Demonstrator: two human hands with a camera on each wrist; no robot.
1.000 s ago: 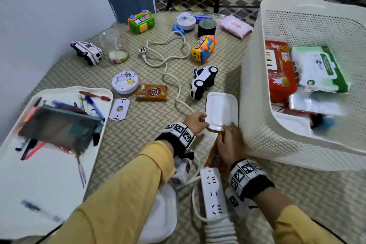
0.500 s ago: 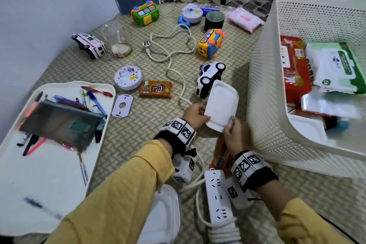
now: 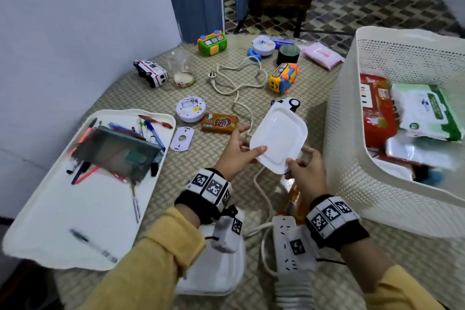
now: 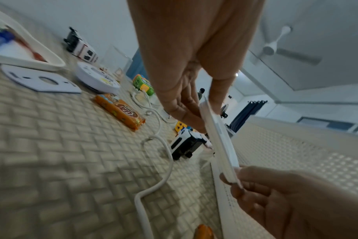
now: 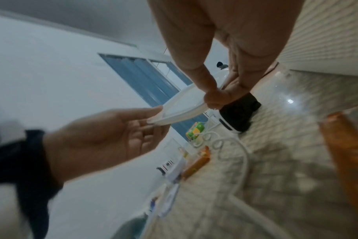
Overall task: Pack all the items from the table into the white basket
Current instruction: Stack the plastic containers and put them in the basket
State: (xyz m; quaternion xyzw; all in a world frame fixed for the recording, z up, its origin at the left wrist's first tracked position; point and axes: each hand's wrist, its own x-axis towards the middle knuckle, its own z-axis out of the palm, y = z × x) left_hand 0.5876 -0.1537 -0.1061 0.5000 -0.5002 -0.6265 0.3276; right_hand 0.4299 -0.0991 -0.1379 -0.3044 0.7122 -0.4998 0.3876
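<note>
A small white rectangular dish (image 3: 279,138) hangs tilted above the woven mat, held by both hands. My left hand (image 3: 237,151) pinches its left edge, thumb on top and fingers under it (image 4: 194,111). My right hand (image 3: 305,171) pinches the near corner (image 5: 213,98). The dish's edge (image 4: 221,142) shows side-on in the left wrist view. The white basket (image 3: 357,184) stands just right of the dish and holds a red packet (image 3: 377,111) and a green-and-white wipes pack (image 3: 425,113). A black-and-white toy car (image 3: 289,103) is half hidden behind the dish.
On the mat lie an orange snack bar (image 3: 219,123), a white round device (image 3: 190,109), a yellow toy bus (image 3: 283,78), a green toy (image 3: 211,43), a toy ambulance (image 3: 151,76), a glass jar (image 3: 182,73), a pink pack (image 3: 322,55) and a power strip (image 3: 289,246). A pen tray (image 3: 50,234) sits left.
Both hands have raised the white dish off the mat and tilted it up; it now covers most of the toy car. The camera has moved closer.
</note>
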